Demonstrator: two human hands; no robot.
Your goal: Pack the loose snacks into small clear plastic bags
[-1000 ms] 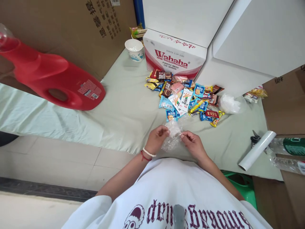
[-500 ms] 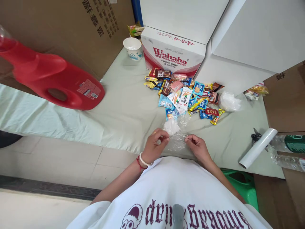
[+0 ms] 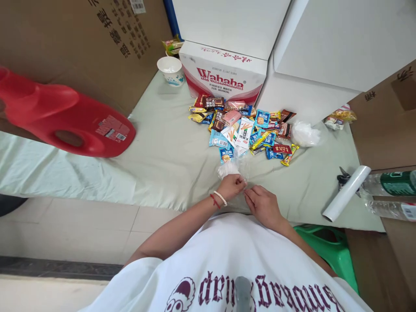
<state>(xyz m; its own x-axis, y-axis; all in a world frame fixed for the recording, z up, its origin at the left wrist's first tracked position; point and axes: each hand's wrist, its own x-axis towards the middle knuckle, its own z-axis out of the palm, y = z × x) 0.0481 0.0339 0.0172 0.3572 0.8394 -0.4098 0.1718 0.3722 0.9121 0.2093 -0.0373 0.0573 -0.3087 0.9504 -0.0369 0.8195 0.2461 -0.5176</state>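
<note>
Near the front edge of the cloth-covered table, my left hand (image 3: pixel 231 186) pinches a clear plastic bag (image 3: pixel 243 167), its fingers closed on the thin film. A white bundle (image 3: pixel 227 169) shows in or under the film just beyond that hand; its kind is hard to make out. Close beside, my right hand (image 3: pixel 262 203) has its fingers pressed together at the bag's near end, which it mostly hides. Past both hands lies a pile of wrapped snacks (image 3: pixel 244 130), with one blue snack packet (image 3: pixel 226 154) nearest the bag.
A red jug (image 3: pixel 74 117) lies at the left. A paper cup (image 3: pixel 171 71) stands by the Wahaha box (image 3: pixel 222 78) at the back. To the right are another white plastic bundle (image 3: pixel 305 133), a white roll (image 3: pixel 347 193), scissors (image 3: pixel 342 178) and clear bottles (image 3: pixel 391 210).
My hands pulled the bag's film apart, then came together, the left hand moving right and slightly up. The white bundle now sits partly behind my left hand. The view shifted a little.
</note>
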